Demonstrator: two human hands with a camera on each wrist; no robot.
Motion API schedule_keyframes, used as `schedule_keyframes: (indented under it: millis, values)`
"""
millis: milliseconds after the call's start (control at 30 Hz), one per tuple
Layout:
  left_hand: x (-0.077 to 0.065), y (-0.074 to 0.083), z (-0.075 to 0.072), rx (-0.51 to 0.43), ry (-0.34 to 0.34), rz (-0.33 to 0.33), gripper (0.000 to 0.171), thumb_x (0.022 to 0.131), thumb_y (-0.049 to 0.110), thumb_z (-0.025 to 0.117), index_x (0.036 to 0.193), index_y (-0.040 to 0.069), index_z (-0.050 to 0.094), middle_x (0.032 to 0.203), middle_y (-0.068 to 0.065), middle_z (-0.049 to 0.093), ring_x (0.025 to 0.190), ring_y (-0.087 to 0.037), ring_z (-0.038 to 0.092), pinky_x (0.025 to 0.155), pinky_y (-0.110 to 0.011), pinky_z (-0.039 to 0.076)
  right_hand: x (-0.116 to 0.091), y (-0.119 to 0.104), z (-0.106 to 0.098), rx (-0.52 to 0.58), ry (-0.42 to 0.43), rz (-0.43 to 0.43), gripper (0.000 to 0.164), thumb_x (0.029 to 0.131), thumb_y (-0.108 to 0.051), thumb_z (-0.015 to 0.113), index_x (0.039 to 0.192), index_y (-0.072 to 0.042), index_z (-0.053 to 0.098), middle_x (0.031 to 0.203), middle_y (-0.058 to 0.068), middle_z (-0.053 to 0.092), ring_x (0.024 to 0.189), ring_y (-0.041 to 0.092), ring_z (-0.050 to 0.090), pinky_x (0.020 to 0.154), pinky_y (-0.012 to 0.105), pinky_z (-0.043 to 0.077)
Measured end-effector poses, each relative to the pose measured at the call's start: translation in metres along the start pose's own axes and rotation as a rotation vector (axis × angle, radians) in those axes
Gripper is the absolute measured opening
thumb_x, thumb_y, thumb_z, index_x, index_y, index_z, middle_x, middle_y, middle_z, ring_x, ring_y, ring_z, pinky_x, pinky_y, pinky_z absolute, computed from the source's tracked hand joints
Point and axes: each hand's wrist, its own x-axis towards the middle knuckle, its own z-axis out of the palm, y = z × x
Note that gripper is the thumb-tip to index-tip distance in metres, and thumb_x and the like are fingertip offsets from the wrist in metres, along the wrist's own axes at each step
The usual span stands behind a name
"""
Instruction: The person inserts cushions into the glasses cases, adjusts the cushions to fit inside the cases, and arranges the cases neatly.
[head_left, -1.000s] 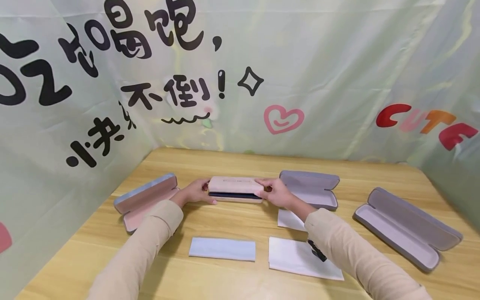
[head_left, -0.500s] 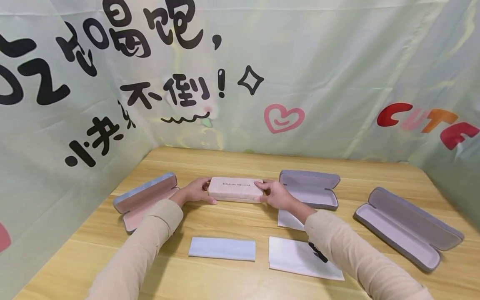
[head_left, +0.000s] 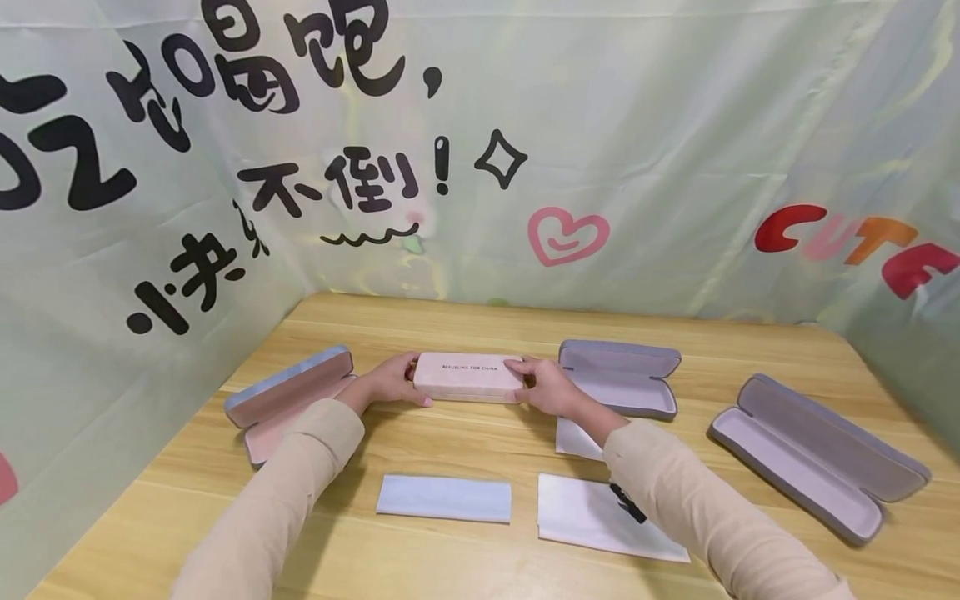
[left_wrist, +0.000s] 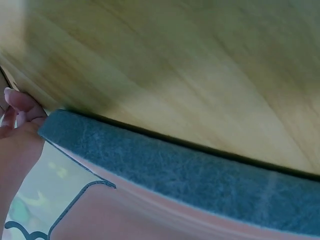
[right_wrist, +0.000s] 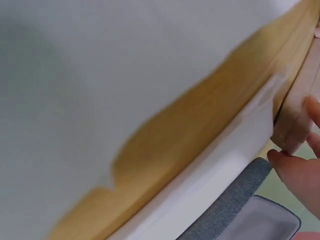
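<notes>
Right now, both hands grasp the pink case (head_left: 468, 377), which sits closed just below the centre of the head view, its printed lid reading "REFUELING FOR CHINA". The left hand (head_left: 388, 382) grips its left end, thumb along the front edge and fingers behind the corner. The right hand (head_left: 551, 387) pinches the right end, one finger on the lid and the thumb at the front.

Left of the left hand, a blue case (head_left: 300, 400) stands open with its pink lining showing. Just beside the right hand, a grey-purple case (head_left: 618, 382) lies open, and a longer grey case (head_left: 817, 462), also open, slants at the right of the frame.

Lower down, a folded pale blue cloth (head_left: 444, 498) lies near the bottom centre of the bench (head_left: 420, 446). A folded white cloth (head_left: 573, 512) is to its right, partly under the right sleeve (head_left: 697, 492) in this view; a smaller white cloth (head_left: 577, 439) shows above it, partly hidden by the forearm. Behind, a pale green backdrop (head_left: 660, 150) carries black lettering and a pink heart.
</notes>
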Motion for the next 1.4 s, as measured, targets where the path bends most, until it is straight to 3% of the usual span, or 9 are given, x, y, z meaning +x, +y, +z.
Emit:
schedule_keyframes:
  millis: [33,100,200,267,433,633,900,1100,1400]
  values:
    - [0.000,0.000,0.000,0.010,0.005,0.005,0.070,0.074,0.008,0.076,0.131,-0.009,0.039,0.109,-0.020,0.058,0.091,-0.018,0.054,0.080,-0.024,0.042,-0.001,-0.001,0.000,-0.001,-0.002,0.000,0.055,0.083,-0.008,0.068,0.133,-0.001,0.046,0.127,0.024,0.052,0.099,0.027,0.052,0.071,0.028,0.038]
    - [-0.001,0.000,0.001,0.023,0.012,0.007,0.068,0.074,0.009,0.076,0.130,-0.008,0.041,0.105,-0.018,0.058,0.088,-0.017,0.053,0.078,-0.023,0.041,-0.003,-0.003,-0.002,0.001,-0.001,0.009,0.053,0.085,-0.009,0.066,0.133,0.000,0.046,0.127,0.023,0.053,0.099,0.028,0.051,0.077,0.029,0.043]
    - [-0.003,0.004,0.002,0.055,0.028,-0.006,0.067,0.075,0.012,0.076,0.130,-0.007,0.043,0.101,-0.015,0.060,0.084,-0.015,0.053,0.075,-0.022,0.041,-0.008,-0.007,-0.005,0.013,0.015,0.038,0.049,0.088,-0.010,0.062,0.133,0.000,0.046,0.137,0.025,0.044,0.125,0.038,0.043,0.102,0.045,0.039]
    - [-0.006,0.007,0.003,0.068,0.041,-0.028,0.071,0.074,0.012,0.077,0.132,-0.008,0.041,0.099,-0.016,0.062,0.083,-0.016,0.056,0.072,-0.023,0.044,-0.011,-0.010,-0.008,0.018,0.041,0.050,0.047,0.089,-0.011,0.060,0.133,0.001,0.047,0.141,0.025,0.039,0.134,0.040,0.031,0.107,0.051,0.031]
    - [-0.013,0.017,0.003,0.128,0.107,-0.107,0.086,0.073,0.017,0.079,0.136,-0.014,0.029,0.107,-0.024,0.061,0.093,-0.027,0.059,0.078,-0.033,0.051,-0.018,-0.015,-0.013,0.057,0.118,0.042,0.042,0.090,-0.011,0.058,0.128,0.003,0.051,0.135,0.022,0.048,0.126,0.039,0.042,0.099,0.049,0.041]
    - [-0.023,0.022,0.005,0.189,0.240,-0.168,0.081,0.075,0.022,0.077,0.134,-0.014,0.034,0.117,-0.026,0.055,0.102,-0.033,0.056,0.089,-0.041,0.048,-0.028,-0.018,-0.013,0.077,0.184,0.003,0.038,0.089,-0.010,0.060,0.123,0.005,0.056,0.128,0.022,0.055,0.117,0.038,0.052,0.093,0.046,0.046]
    - [-0.042,0.028,0.012,0.116,0.447,-0.070,0.055,0.078,0.015,0.073,0.124,-0.006,0.051,0.121,-0.025,0.052,0.106,-0.036,0.055,0.085,-0.043,0.050,-0.042,-0.025,-0.007,0.072,0.220,-0.025,0.032,0.086,-0.006,0.062,0.116,0.006,0.061,0.119,0.021,0.061,0.108,0.035,0.058,0.085,0.041,0.051]
    - [-0.055,0.031,0.022,0.122,0.438,0.015,0.043,0.078,0.017,0.074,0.113,-0.002,0.060,0.114,-0.019,0.061,0.100,-0.032,0.060,0.081,-0.040,0.052,-0.056,-0.032,0.002,0.070,0.167,-0.030,0.031,0.086,-0.008,0.062,0.115,0.004,0.062,0.118,0.019,0.062,0.108,0.034,0.058,0.082,0.037,0.051]
    - [-0.071,0.034,0.038,0.037,0.315,0.063,0.039,0.080,0.019,0.073,0.110,-0.004,0.060,0.110,-0.017,0.063,0.097,-0.029,0.061,0.080,-0.037,0.052,-0.072,-0.036,0.019,0.127,0.115,-0.032,0.031,0.086,-0.011,0.064,0.114,0.003,0.063,0.117,0.017,0.063,0.106,0.031,0.059,0.079,0.030,0.052]
